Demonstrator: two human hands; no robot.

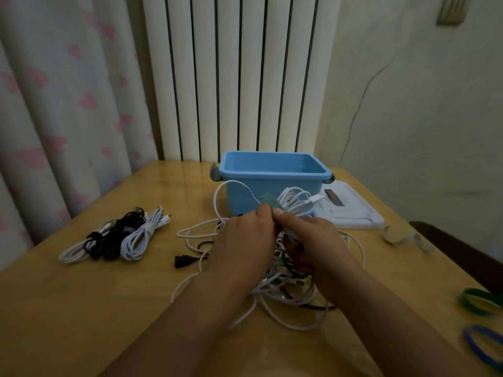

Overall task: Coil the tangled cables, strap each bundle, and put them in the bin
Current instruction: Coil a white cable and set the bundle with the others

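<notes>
I observe both hands at centre frame, close together and touching at the fingertips. The left hand [246,235] pinches a pale green strap [270,203] against the right hand [307,235], whose fingers curl round a coiled white cable bundle [295,200] held just in front of the blue bin [275,170]. One white connector projects from the bundle toward the right.

Beneath and around the hands I note a tangled pile of cables [275,287], mostly white with some black and one dark green strand, lying on the wooden table [81,308]. A black plug [181,261] lies at the pile's left edge.

At left of frame, three strapped bundles [119,235] lie side by side, white and black, well apart from the bin. A white flat device [351,210] sits just right of the bin. At lower right, a green band [480,300] and a blue band [481,344] rest on the table.
</notes>
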